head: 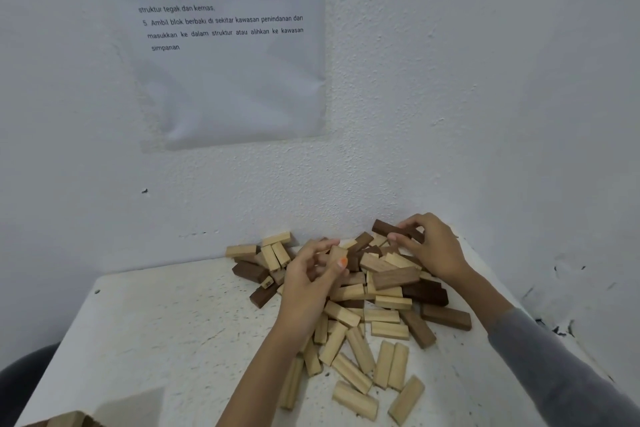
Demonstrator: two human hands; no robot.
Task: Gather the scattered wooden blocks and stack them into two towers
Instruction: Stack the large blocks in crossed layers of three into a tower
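risking slide: wooden blocks (pixel 381 305) heaped loose at centre right of frame, against wall (pixel 450 114); pulling one may topple neighbours. right hand (pixel 433 246) pinches dark block (pixel 388 228) at pile top, left hand (pixel 308 281) curls round light block (pixel 336 253) (thumb over it). strays at lower centre lie near table (pixel 156 322) front edge, could drop. no tower begun; bare tabletop lower left offers building room.

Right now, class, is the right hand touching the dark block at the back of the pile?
Touching. The head view shows the right hand pinching the dark block between fingers and thumb.
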